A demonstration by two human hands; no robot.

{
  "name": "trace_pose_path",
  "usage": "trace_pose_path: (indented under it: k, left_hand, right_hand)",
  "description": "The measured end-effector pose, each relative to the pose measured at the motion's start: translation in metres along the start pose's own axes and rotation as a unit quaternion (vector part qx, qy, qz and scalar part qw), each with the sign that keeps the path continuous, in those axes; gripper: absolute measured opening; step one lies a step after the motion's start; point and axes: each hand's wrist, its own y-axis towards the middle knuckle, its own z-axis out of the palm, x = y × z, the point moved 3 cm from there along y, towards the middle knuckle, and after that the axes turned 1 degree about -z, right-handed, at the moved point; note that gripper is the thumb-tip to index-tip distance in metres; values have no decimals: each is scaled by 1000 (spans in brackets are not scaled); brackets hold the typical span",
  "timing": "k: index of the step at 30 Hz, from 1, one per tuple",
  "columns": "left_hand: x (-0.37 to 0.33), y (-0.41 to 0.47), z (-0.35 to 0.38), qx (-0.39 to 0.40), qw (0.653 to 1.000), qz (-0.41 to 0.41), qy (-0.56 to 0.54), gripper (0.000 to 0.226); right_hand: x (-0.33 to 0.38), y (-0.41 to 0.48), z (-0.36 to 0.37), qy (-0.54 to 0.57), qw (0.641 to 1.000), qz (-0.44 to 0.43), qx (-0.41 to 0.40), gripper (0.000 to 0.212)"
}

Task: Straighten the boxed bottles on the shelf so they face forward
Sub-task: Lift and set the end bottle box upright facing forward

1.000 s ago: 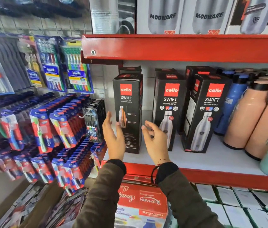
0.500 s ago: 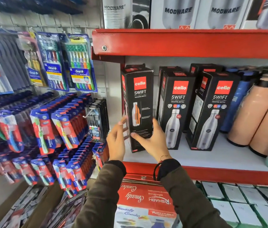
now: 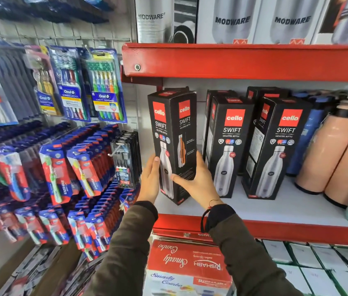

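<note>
Since the frame half a second earlier, the leftmost boxed bottle [image 3: 174, 144] had turned: I then saw mainly one face, and now a corner edge pointed at the camera, with two printed faces showing at once. Both hands had closed in on its lower half.

The left hand [image 3: 150, 180] lay flat against the box's left face, fingers together and extended upward, thumb not clearly separable. The right hand [image 3: 196, 180] gripped the right face, thumb pressed across the front lower part, remaining fingers wrapped round the far side and mostly hidden. I noted the box clamped between the two palms.

The box stood at the left end of the white shelf [image 3: 275, 208], near its front edge, leaning slightly left at the top; I could not tell whether its base touched the shelf. To its right, two more boxed bottles [image 3: 229, 146] [image 3: 279, 150] stood upright near the front edge, angled a little to the right, with further boxes behind them. Peach bottles [image 3: 326, 150] stood toward the shelf's right end.
</note>
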Motion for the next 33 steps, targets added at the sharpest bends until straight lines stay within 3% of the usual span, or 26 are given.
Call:
trace_pose_path:
  k: [3,9,22,33]
  left_hand:
    - [12,3,-5,-2,1000,-14,-10,25]
    - [22,2,-3,-23,999,7,-32,24]
    - [31,5,0,-44,999,24,10,23]
    - [32,6,2,-37,998,9,54,39]
  right_hand:
    - [-8,4,4,-29,999,10,26,96]
    - [-15,4,4,-37,999,5,-1,70]
    - [-18,2,7,-13,999,30,6,62]
    - [-15,0,7,46,997,63,-20,44]
